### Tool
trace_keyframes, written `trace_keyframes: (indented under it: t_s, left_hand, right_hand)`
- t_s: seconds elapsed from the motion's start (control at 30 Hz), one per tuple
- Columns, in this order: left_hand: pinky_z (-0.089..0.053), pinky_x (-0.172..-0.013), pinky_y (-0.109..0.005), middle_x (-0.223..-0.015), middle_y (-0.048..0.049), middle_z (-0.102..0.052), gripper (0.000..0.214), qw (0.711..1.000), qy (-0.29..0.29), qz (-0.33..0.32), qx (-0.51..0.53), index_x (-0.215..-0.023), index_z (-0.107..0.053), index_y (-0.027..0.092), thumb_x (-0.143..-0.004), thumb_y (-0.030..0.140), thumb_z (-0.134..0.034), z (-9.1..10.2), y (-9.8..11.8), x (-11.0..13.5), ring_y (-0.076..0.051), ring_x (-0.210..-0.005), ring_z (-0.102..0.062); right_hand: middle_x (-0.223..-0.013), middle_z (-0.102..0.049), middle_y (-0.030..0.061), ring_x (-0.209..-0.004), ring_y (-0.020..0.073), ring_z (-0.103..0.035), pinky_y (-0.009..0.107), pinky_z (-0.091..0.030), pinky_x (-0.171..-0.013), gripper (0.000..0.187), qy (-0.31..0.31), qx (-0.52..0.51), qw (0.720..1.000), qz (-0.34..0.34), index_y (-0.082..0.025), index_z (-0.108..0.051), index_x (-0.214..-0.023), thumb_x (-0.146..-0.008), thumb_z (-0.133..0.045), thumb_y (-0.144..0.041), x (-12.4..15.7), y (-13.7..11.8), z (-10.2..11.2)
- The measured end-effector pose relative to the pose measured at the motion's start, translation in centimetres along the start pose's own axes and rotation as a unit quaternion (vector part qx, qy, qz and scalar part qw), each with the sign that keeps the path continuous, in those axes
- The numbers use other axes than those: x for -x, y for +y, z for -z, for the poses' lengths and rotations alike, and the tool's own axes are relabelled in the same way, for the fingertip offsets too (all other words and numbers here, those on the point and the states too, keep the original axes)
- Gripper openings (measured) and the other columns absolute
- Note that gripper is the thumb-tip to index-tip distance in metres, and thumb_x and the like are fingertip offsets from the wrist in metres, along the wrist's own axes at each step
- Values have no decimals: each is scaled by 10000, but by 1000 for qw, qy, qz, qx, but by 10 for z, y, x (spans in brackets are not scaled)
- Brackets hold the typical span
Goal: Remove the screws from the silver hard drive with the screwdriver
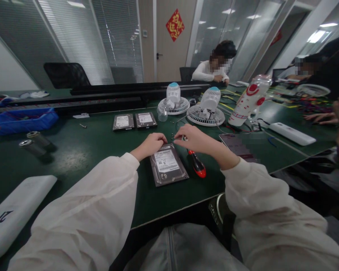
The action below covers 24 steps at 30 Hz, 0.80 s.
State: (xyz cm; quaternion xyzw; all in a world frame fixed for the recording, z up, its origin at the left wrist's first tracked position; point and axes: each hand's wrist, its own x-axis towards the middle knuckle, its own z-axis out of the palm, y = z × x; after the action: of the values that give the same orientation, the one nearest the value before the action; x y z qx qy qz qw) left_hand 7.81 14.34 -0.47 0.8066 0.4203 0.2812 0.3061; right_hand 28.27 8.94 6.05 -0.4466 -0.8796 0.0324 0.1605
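Note:
A hard drive (168,165) lies label-up on the green table (96,143) in front of me. My left hand (149,145) rests curled at its far left corner, fingers closed against the edge. My right hand (192,137) hovers at the far right corner with fingertips pinched on something tiny I cannot make out, just above a few small screws (173,136). A red and black screwdriver (197,164) lies on the table under my right wrist, beside the drive.
Two more hard drives (134,121) lie farther back, with a clear cup (162,113), two small white fans (205,110) and a tilted bottle (249,100). A blue bin (24,119) and two metal cylinders (36,143) sit left. Other people work at the far and right sides.

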Motion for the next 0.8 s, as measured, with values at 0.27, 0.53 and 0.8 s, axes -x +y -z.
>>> trace_keyframes:
  t_s: [0.27, 0.53, 0.8]
  left_hand:
    - [-508, -836, -308, -890, -41, -740, 299, 1000, -8, -1, -4, -820, -733, 161, -710, 141, -456, 0, 0, 0, -198, -840, -649]
    - [-509, -823, -311, -874, -44, -734, 280, 1000, -7, 6, -1, -807, -725, 158, -717, 150, -459, 2, 3, 2, -196, -823, -648]
    - [-511, -805, -301, -833, -29, -730, 271, 1000, -9, 9, 1, -777, -713, 172, -692, 157, -456, 1, 3, 2, -189, -804, -641]
  right_hand:
    - [-858, -733, 80, -812, 165, -604, 269, -431, -744, 250, -69, -57, 996, 14, -129, -793, -932, -827, -708, -339, -25, 16, -20]
    - [-796, -733, 65, -787, 150, -597, 257, -424, -742, 173, -45, -74, 996, 10, -124, -792, -840, -850, -658, -233, -23, 15, -30]
    - [-831, -750, 71, -795, 149, -617, 259, -418, -746, 186, -18, -64, 998, -2, -133, -785, -868, -875, -607, -184, -20, 12, -37]
